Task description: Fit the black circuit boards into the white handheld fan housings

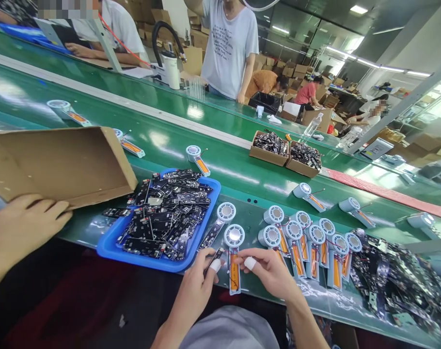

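Observation:
My left hand point(200, 276) is closed on a small black circuit board point(219, 253), pinched between thumb and fingers. Just right of it a light-blue handheld fan point(234, 236) lies at the bench edge, round head away from me, its open handle showing an orange battery and thin wires. Over that handle my right hand point(269, 271) is closed in a pinch; whatever sits in its fingertips is too small to make out. Both thumbs wear white covers. Another fan point(226, 212) lies behind, with a black board along its handle. A blue tray point(202, 242) heaped with black boards stands to the left.
Another person's hand point(35, 218) holds a tilted cardboard box point(64, 165) beside the tray. Several fans point(293, 230) cluster on the right, next to a pile of black boards point(395, 276). More fans lie on the green conveyor point(162, 140). Two small cartons point(267, 156) of parts stand beyond.

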Tool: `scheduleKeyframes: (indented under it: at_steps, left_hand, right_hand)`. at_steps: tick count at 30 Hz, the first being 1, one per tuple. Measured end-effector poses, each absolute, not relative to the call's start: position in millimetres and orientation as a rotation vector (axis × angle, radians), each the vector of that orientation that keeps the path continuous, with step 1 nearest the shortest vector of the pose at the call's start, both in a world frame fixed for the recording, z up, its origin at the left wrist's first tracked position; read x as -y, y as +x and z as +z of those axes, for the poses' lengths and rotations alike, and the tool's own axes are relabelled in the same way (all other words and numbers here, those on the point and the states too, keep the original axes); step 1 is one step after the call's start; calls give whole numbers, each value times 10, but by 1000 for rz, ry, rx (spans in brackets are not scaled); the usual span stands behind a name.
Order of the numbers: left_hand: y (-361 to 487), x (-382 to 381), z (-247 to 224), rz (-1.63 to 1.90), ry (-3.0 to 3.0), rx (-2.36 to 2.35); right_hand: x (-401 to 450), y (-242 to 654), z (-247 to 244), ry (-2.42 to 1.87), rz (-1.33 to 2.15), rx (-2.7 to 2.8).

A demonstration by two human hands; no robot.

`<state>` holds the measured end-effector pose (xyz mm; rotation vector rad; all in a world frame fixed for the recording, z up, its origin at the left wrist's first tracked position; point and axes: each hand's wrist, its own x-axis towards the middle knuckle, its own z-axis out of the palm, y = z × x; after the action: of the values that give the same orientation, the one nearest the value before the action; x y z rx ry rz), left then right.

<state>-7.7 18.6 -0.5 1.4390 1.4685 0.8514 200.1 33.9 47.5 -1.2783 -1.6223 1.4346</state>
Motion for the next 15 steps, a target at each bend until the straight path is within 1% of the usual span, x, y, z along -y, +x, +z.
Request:
scheduleKeyframes:
  at_steps: [2,6,8,10,15]
  left_hand:
    - [-69,-185,-19,853,1395,-1433]
    - [-42,-177,-24,869,1376,-1360]
    - [-28,-172,6,871,1392,-1360]
    - [-19,-170,49,870,1426,-1381]
    - [-7,-186,121,895,1469,-1390]
  right_hand:
    - [-405,1999,480,-1217,1425,1642]
    - [-496,1908,453,-1192,941,1872]
    - [-523,1846,426,-1138,763,1960]
    - [-538,1798,397,-1098,712,2001]
    - [-527,1770,331,-1114,719,1991]
